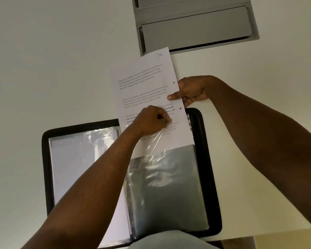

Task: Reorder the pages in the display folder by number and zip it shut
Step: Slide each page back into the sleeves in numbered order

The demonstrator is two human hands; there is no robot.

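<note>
— Report, largest item first.

— The white table (pixel 52 69) carries everything. A grey tray unit (pixel 196 24) sits at its far side, and the table's right edge runs close beside the display folder (pixel 210 177). The folder lies open and flat, zip undone, with its near edge at the person's lap. The clear sleeve (pixel 165 186) on the right-hand leaf holds a page marked 10 (pixel 144 83), only its lower part inside; most of it stands out past the far rim.

— Hands?

— The right hand (pixel 190 92) pinches the page's right margin. The left hand (pixel 153 121) is curled tight on the sleeve's mouth, lifting the film.

— Risks?

— In my judgement, the film could bunch and crease the page, or a skewed feed could jam a corner.

— Room?

— Open table to the left and beyond. The page top already overlaps the tray unit.
</note>
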